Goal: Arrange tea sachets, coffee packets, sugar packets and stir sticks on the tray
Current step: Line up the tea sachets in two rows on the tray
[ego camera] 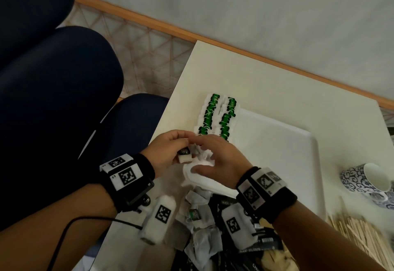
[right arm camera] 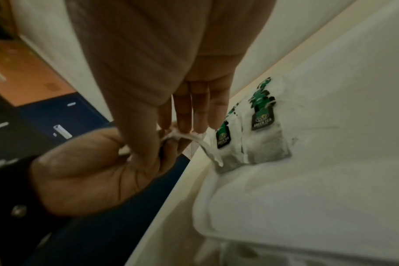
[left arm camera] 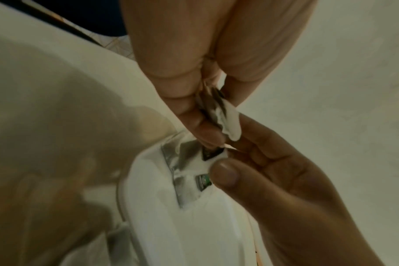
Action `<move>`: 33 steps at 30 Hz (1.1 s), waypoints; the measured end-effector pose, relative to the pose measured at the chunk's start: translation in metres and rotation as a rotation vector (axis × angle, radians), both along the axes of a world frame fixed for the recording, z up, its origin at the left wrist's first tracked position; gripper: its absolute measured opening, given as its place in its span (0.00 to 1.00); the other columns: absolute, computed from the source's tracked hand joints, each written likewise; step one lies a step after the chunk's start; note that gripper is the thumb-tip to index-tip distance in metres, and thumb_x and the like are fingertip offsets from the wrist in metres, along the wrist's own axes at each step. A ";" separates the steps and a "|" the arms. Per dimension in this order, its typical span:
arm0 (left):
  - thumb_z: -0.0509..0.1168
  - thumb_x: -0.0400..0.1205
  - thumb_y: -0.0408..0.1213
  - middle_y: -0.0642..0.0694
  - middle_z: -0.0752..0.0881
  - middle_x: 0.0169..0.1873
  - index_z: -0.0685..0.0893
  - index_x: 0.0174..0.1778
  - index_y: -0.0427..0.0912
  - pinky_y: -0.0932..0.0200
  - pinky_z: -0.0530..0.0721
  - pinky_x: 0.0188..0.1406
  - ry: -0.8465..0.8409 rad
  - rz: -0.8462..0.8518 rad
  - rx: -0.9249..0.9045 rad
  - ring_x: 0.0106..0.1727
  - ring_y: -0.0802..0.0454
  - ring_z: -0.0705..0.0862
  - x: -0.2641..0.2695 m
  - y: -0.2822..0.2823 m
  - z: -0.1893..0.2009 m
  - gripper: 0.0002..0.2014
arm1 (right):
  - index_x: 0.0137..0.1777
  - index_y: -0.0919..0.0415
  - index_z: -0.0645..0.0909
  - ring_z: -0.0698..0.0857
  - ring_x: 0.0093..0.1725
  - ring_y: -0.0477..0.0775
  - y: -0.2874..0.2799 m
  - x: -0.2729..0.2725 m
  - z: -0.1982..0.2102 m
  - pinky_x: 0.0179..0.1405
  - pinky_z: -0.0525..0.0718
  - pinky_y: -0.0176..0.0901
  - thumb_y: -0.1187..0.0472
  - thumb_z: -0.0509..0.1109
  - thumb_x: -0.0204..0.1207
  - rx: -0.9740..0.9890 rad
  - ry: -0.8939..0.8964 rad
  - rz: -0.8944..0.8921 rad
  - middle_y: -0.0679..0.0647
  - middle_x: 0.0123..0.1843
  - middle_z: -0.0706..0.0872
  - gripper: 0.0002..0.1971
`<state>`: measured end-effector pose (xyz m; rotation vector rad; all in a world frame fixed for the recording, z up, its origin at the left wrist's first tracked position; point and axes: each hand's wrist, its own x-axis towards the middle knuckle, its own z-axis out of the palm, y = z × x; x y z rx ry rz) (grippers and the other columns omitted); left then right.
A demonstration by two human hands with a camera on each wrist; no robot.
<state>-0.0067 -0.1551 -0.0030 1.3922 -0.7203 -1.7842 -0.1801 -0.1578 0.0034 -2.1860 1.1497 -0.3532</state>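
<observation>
Soft, even indoor light fills the head view; the worktop (ego camera: pixel 266 83) reads pale and bright, the lower left dark. Straight edges bow toward the frame borders. Both wrist views are dimmer, grainy and smeared, with a blurred shadow across the left wrist view's left half.

We see a blue-and-white patterned cup (ego camera: pixel 362 182) lying on its side at the right of the cream table (ego camera: pixel 266 83), a dark blue chair (ego camera: pixel 53 74) at the left, and a patterned floor (ego camera: pixel 136 42) beyond.
</observation>
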 end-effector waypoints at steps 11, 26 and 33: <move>0.55 0.82 0.18 0.33 0.86 0.55 0.82 0.61 0.35 0.56 0.88 0.46 0.120 -0.094 0.050 0.49 0.45 0.86 -0.011 0.011 0.007 0.17 | 0.61 0.38 0.78 0.83 0.46 0.45 0.018 -0.009 -0.001 0.49 0.85 0.43 0.68 0.77 0.67 0.163 -0.213 -0.167 0.47 0.47 0.85 0.28; 0.51 0.78 0.12 0.40 0.84 0.52 0.82 0.53 0.38 0.53 0.87 0.46 -0.008 0.015 0.099 0.46 0.46 0.85 0.015 0.010 -0.005 0.21 | 0.64 0.54 0.81 0.80 0.41 0.48 0.013 -0.011 -0.031 0.47 0.82 0.44 0.67 0.69 0.73 0.018 0.043 -0.197 0.48 0.52 0.77 0.19; 0.55 0.81 0.16 0.43 0.83 0.48 0.82 0.50 0.39 0.58 0.89 0.33 -0.063 0.022 0.126 0.33 0.53 0.88 0.017 0.010 -0.005 0.16 | 0.57 0.59 0.88 0.83 0.51 0.61 0.006 0.002 -0.035 0.55 0.81 0.49 0.77 0.60 0.70 0.056 0.171 -0.102 0.59 0.54 0.82 0.22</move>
